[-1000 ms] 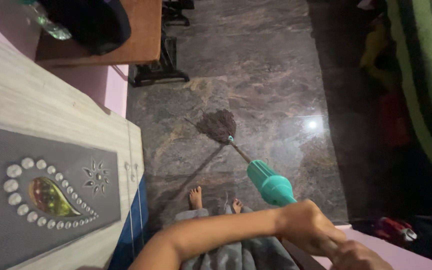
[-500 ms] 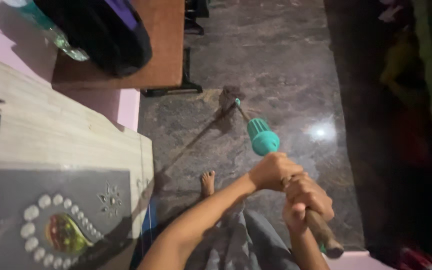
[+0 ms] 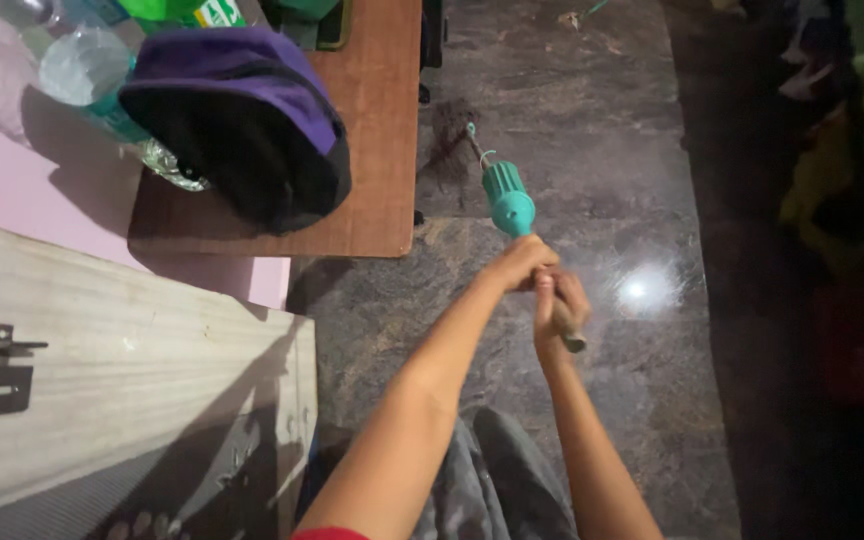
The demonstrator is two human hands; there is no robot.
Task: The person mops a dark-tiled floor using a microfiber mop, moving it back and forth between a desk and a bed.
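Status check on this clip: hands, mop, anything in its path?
Both hands closed on mop handle, left hand ahead of right hand. Mop head on stone floor, at edge of wooden table. Nothing else close by.

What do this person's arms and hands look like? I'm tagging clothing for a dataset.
Both forearms are bare, with no gloves, watch or rings visible on the left hand or right hand. A red sleeve edge shows at the left upper arm. Grey fabric lies below.

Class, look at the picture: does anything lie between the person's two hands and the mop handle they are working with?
Nothing visible does. The left hand and the right hand are both closed directly on the mop handle. The wooden table stands to the left, beside the mop head.
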